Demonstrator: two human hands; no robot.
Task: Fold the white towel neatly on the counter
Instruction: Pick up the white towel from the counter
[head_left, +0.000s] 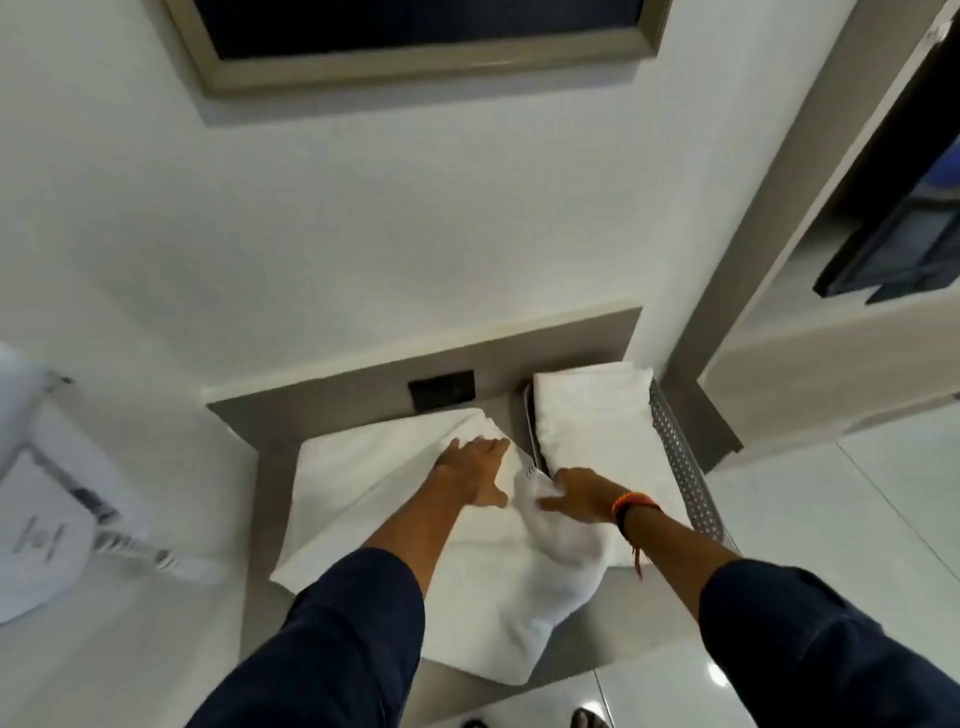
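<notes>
White towel (363, 499) lies spread on the grey desk (270, 441), near end bunched and hanging over the front edge. Left hand (475, 467) flat, fingers extended, pressing the far fold — not gripping. Right hand (576, 493) pinches a bunched edge of the towel beside the tray (680, 467) of folded towels. Best move, I'd judge: keep the left hand pinning, draw the bunched edge taut, line up corners before creasing.

The white towel (374, 499) is soft matt cloth, lightly napped, spread over a smooth matt grey counter (332, 410). Beside it, a perforated metal tray (680, 467) gives a dull sheen under another folded cloth towel (592, 415). Below, pale floor tiles (883, 493) look glossy.
</notes>
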